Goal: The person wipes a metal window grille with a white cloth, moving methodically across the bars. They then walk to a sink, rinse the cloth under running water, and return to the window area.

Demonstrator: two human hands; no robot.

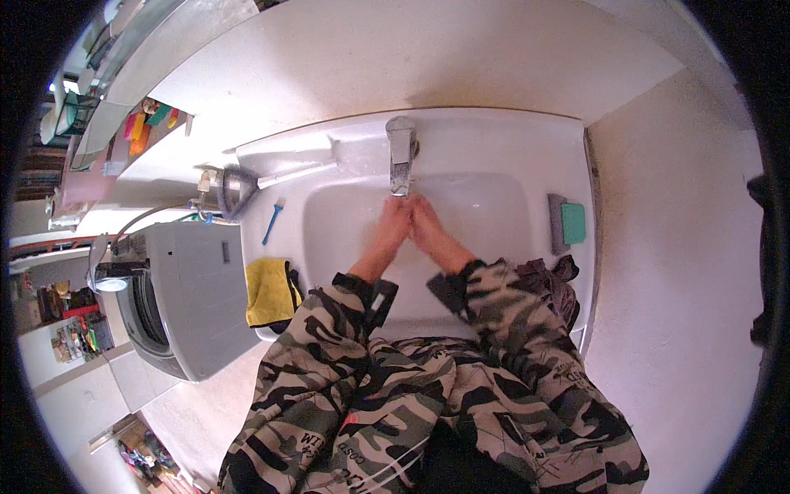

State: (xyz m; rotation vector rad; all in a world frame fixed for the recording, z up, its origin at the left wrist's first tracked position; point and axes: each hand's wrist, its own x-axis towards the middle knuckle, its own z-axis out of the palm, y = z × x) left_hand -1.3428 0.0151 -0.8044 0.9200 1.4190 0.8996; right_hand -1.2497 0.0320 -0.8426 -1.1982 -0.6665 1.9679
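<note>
My left hand (393, 221) and my right hand (424, 220) meet just below the spout of a chrome single-lever faucet (401, 154). They touch each other over the basin of a white ceramic sink (494, 139). The fingers are blurred and partly hidden under the spout, so I cannot tell how they are bent or whether anything is between them. Whether water is running does not show clearly. Camouflage sleeves with dark cuffs cover both forearms, and the cuff straps hang loose.
Left on the sink lie a yellow cloth (266, 293), a small blue brush (273, 221) and a white-handled brush with grey bristles (237, 191). At right are a green sponge (573, 223), a grey pad (557, 225) and a dark crumpled cloth (549, 281). A grey washing machine (197, 296) stands left.
</note>
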